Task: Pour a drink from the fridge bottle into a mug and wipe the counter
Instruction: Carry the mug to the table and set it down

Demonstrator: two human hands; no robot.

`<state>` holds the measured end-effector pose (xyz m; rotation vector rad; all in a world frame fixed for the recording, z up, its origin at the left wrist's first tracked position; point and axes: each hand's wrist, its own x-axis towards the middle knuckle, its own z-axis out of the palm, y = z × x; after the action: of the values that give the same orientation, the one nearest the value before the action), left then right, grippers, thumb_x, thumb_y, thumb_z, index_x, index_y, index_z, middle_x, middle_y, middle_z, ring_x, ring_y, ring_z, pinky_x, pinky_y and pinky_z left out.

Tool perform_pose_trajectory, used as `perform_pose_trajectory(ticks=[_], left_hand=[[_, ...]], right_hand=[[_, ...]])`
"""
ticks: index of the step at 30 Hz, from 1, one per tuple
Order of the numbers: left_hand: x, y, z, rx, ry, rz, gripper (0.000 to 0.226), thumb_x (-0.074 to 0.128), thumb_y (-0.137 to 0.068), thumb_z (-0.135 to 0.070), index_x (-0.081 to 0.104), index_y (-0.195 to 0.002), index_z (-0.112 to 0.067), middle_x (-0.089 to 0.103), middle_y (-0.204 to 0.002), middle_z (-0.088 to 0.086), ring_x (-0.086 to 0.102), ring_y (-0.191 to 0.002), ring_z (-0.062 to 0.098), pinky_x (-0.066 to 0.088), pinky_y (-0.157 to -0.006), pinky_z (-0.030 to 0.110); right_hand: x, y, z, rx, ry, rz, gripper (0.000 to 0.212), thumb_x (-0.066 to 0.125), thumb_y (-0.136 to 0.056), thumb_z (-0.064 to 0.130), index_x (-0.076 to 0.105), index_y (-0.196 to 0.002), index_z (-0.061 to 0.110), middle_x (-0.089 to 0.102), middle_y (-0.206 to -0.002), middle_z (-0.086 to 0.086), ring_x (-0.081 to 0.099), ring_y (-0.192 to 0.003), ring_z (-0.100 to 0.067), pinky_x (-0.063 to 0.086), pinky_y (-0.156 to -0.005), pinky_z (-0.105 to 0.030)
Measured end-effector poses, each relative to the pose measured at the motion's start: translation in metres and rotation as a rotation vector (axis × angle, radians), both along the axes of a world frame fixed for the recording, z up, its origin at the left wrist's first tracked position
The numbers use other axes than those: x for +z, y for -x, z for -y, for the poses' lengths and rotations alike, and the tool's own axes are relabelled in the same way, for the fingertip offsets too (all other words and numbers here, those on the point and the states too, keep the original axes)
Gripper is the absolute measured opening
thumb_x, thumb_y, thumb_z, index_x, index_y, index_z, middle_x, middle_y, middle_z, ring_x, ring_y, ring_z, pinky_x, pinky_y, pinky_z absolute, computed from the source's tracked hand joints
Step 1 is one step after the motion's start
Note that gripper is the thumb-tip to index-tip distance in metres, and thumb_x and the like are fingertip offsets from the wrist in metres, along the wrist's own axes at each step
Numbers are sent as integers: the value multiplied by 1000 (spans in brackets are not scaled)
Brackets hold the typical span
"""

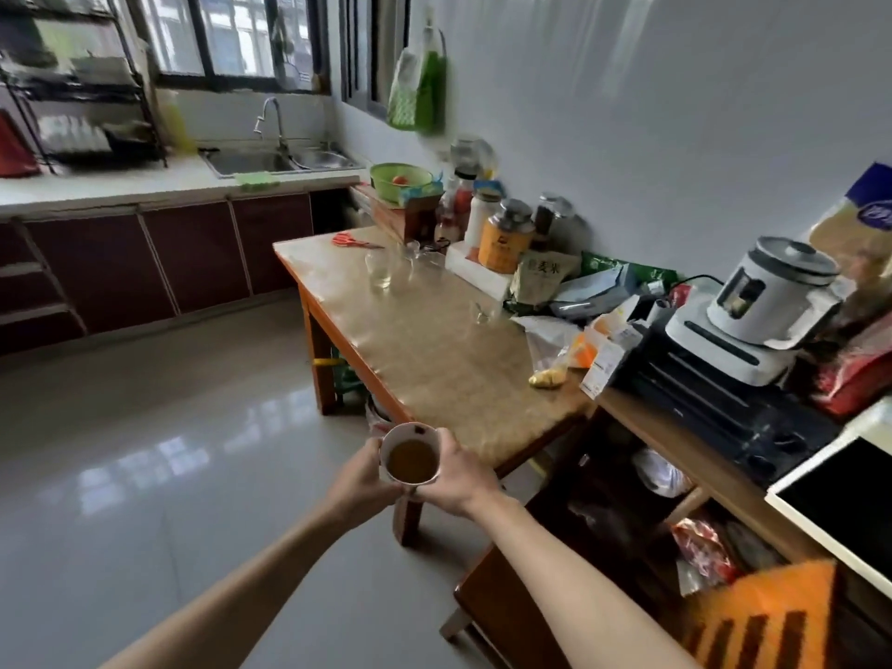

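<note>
Head view showed the mug (411,454) held in the air between both hands, clear of any support, with brown liquid filling most of it. Left hand (363,477) wrapped its fingers round the near-left wall; right hand (456,470) gripped the opposite wall, thumb near the rim.

Risk, judged from this frame:
- High fill level. Any tilt or jolt of the hands would probably slop liquid over the rim.
- Tiled floor (159,451) lay directly below the hands; a spill would land there, not on a wipeable worktop.
- Table (434,340) corner stood just beyond the right hand; knocking it could jar the mug.

Surface: the table top ran forward and right of the hands, glossy, mostly bare at the near end. A glass (380,268) and scissors (355,240) sat at its far end, jars and packets along the wall side.

Room: a sink (270,159) counter lay far ahead-left under a window. An appliance (767,306) stood to the right.
</note>
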<state>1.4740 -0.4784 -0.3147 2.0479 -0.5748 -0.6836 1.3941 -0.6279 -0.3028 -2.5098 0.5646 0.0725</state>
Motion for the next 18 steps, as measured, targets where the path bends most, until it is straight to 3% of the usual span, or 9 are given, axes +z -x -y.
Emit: perform_pose_trajectory(ticks=[7,10,13,15,18], left_hand=[[-17,-81,78,-85,-51,-115,55,83,-69,-30,45,-110,-28,54,-100,-12,63,-89,16,47,-62,21],[-27,-112,113,-84,-82,-152,55,82,-70,-30,45,-111,-29,54,-99,-15,63,-85,12,47,-60,18],[-37,-145,149,-64,-128,-142,68,73,-51,-44,49,-111,-26,60,-100,-7,65,-83,14,51,-62,24],[-48,-166,175,-47,-139,-140,61,71,-53,-38,49,-109,-23,60,-97,-5,64,-77,12,51,-57,25],[-61,-193,212,-28,-175,-118,48,64,-62,-27,47,-106,-27,59,-91,-10,64,-77,12,56,-67,34]], right_hand=[[-28,-75,78,-50,-48,-113,87,80,-64,64,37,-133,31,63,-124,2,63,-110,-22,52,-84,-36],[-43,-107,112,-58,-81,-143,86,81,-66,57,37,-135,31,63,-124,3,63,-107,-21,53,-83,-36],[-59,-138,146,-78,-93,-156,87,81,-67,51,34,-137,31,65,-123,2,65,-107,-23,52,-79,-35],[-70,-159,168,-92,-106,-167,86,79,-66,47,32,-137,35,66,-123,3,66,-104,-23,55,-81,-38],[-83,-189,203,-110,-120,-170,85,76,-69,40,29,-140,34,64,-126,1,66,-107,-24,55,-83,-38]])
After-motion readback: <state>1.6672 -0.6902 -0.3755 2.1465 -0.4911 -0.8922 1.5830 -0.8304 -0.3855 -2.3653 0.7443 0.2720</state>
